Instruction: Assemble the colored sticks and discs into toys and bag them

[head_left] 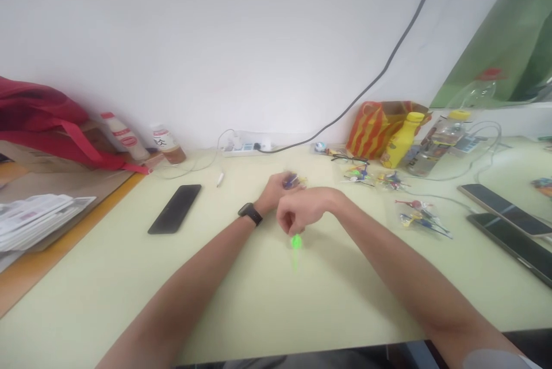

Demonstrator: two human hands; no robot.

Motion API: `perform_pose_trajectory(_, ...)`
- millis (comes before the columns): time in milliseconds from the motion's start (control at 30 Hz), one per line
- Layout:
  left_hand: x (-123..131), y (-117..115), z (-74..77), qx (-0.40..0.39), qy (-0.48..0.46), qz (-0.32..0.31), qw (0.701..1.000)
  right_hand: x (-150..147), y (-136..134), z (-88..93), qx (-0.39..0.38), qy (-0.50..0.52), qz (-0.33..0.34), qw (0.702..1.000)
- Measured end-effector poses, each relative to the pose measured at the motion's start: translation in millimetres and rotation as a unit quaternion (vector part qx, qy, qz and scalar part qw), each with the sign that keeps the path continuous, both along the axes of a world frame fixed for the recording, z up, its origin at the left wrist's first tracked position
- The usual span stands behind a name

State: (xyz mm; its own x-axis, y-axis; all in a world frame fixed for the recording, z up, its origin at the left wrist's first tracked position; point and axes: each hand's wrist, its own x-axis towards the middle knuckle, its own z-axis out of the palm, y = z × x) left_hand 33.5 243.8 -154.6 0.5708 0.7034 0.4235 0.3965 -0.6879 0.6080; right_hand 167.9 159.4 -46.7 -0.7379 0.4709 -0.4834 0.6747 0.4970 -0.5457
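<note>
A small bright green plastic piece (295, 241) sits just below the right hand (299, 211), blurred, with a thin green stem running down from it. The right hand is palm down, its fingers curled and pinched around the top of the piece. The left hand (273, 192), with a black wristwatch (250, 214) on its wrist, is just beyond the right hand and nearly closed on a small blue and yellow piece (292, 181), though the grip is partly hidden.

Both hands are over the middle of a pale yellow-green table (107, 283). To their right, three clear plastic bags (420, 216) hold more colored pieces on thin sticks, near a pair of glasses (349, 159). Two phones (511, 222) lie at the right edge, and a black phone (175, 208) lies to the left.

Along the white wall (215, 41) stand a power strip (245, 148), a yellow bottle (401, 139), a clear plastic bottle (435, 145), and a red and orange striped bag (379, 127). At the far left are two small drink bottles (123, 136), a red bag (43, 122), and a stack of papers (34, 219).
</note>
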Motion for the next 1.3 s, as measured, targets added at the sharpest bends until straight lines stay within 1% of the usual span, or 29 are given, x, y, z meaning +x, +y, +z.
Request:
perform_pose_trajectory(67, -4.2, -1.2, 8.4, 0.028, 0.039, 0.011, 0.999, 7.4, 0.5, 5.9, -0.007, 0.042, -0.016, 0.999)
perform_pose_trajectory(133, -9.5, -1.2, 15.7, 0.043, 0.063, 0.018, 0.997, 15.6, 1.0, 12.6, 0.003, 0.084, -0.040, 0.996)
perform_pose_trajectory(233, -16.0, 0.6, 22.2, 0.069, 0.101, 0.035, 0.992, 27.6, 3.0, 21.3, 0.065, 0.123, -0.076, 0.987)
perform_pose_trajectory(300, -18.3, 2.2, 23.9, 0.087, 0.121, 0.046, 0.988, 34.2, 5.0, 24.8, 0.108, 0.126, -0.093, 0.982)
perform_pose_trajectory(367, -19.1, 3.5, 24.6, 0.103, 0.135, 0.055, 0.984, 39.3, 6.9, 27.0, 0.128, 0.119, -0.105, 0.979)
perform_pose_trajectory(433, -19.1, 4.3, 24.9, 0.122, 0.151, 0.059, 0.979, 43.2, 7.6, 29.1, 0.118, 0.115, -0.110, 0.980)
perform_pose_trajectory(567, -18.3, 5.2, 24.3, 0.171, 0.202, 0.065, 0.962, 50.6, 5.1, 36.2, 0.069, 0.132, -0.138, 0.979)
perform_pose_trajectory(633, -18.4, 5.7, 23.9, 0.177, 0.203, 0.073, 0.960, 55.3, 3.2, 41.1, 0.076, 0.154, -0.161, 0.972)
perform_pose_trajectory(733, -19.4, 6.7, 23.7, 0.177, 0.198, 0.077, 0.961, 64.0, 0.0, 49.1, 0.105, 0.193, -0.192, 0.956)
perform_pose_trajectory(867, -20.5, 8.1, 22.8, 0.183, 0.220, 0.097, 0.953, 75.1, -6.2, 59.6, 0.146, 0.232, -0.226, 0.935)
perform_pose_trajectory(1000, -21.1, 8.6, 20.5, 0.170, 0.204, 0.101, 0.959, 79.6, -12.8, 65.8, 0.230, 0.263, -0.281, 0.894)
perform_pose_trajectory(1067, -21.4, 8.6, 19.6, 0.169, 0.197, 0.100, 0.960, 78.7, -14.0, 65.9, 0.272, 0.270, -0.304, 0.872)
perform_pose_trajectory(1167, -21.2, 8.8, 18.9, 0.176, 0.208, 0.103, 0.957, 74.1, -12.6, 62.8, 0.325, 0.267, -0.316, 0.851)
perform_pose_trajectory(1233, -20.5, 8.6, 18.9, 0.177, 0.208, 0.101, 0.956, 70.3, -10.4, 59.4, 0.355, 0.262, -0.316, 0.840)
perform_pose_trajectory(1300, -19.6, 8.1, 19.1, 0.177, 0.202, 0.101, 0.958, 67.3, -8.0, 55.8, 0.374, 0.247, -0.315, 0.836)
